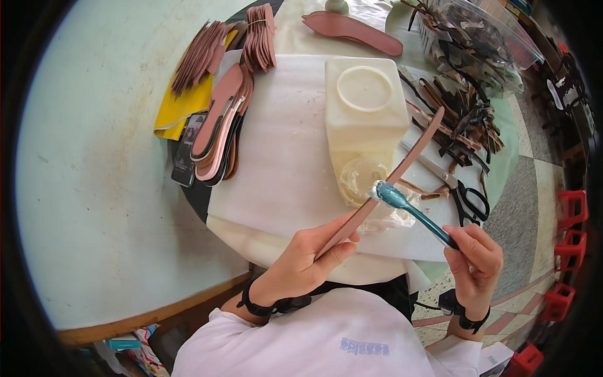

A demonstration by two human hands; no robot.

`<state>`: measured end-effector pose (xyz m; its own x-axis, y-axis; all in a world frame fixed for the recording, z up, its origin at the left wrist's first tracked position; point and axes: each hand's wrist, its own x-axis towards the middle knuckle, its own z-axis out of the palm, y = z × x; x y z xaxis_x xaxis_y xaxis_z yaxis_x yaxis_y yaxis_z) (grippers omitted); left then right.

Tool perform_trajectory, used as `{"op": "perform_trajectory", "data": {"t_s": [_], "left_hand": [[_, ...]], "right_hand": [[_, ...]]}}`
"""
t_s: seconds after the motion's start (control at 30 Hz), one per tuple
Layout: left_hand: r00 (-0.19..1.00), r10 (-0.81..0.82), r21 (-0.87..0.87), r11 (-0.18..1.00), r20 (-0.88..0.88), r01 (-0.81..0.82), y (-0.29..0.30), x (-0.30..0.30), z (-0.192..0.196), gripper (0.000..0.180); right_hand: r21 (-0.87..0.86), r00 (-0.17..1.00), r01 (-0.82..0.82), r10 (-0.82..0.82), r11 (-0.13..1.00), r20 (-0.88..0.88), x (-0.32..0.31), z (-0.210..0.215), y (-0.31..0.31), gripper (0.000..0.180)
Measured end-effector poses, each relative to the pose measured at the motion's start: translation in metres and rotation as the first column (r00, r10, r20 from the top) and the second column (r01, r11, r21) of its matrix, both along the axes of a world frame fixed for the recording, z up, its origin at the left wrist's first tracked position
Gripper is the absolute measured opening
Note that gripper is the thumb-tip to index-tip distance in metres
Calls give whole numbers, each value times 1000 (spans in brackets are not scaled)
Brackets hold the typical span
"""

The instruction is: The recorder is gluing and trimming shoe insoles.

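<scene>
My left hand is closed on the near end of a long pinkish-brown insole, held tilted and nearly edge-on. In my right hand is the dark handle of a teal toothbrush. White paste coats its bristle end, which touches the insole's edge about midway along. Just beyond them stands a cream plastic container with a cut-open near end, where pale glue-like stuff shows inside. Crumpled clear plastic lies under that opening, partly hidden by the toothbrush.
Stacked insoles, bundled pink pieces, a yellow sheet and a phone lie left. Black-handled scissors and leather scraps are right. Another insole lies at the back, near a clear bin. Red stools stand beyond.
</scene>
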<state>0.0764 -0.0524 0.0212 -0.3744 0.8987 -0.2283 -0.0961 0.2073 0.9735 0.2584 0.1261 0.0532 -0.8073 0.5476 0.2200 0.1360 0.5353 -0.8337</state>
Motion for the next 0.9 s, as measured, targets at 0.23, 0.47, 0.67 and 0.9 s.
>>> {"op": "perform_trajectory", "data": {"t_s": [0.23, 0.47, 0.67, 0.9], "left_hand": [[999, 33, -104, 994, -5, -33, -7, -2, 15, 31], [992, -2, -70, 998, -124, -7, -20, -10, 15, 39], [999, 47, -175, 983, -22, -50, -26, -12, 27, 24], [988, -51, -228, 973, -148, 16, -32, -19, 29, 41]], "right_hand": [[180, 995, 97, -90, 979, -47, -2, -5, 2, 30], [248, 995, -39, 61, 968, -84, -8, -3, -5, 30], [263, 998, -19, 34, 965, -52, -12, -5, -1, 31], [171, 994, 105, -98, 980, -45, -9, -3, 5, 28]]}}
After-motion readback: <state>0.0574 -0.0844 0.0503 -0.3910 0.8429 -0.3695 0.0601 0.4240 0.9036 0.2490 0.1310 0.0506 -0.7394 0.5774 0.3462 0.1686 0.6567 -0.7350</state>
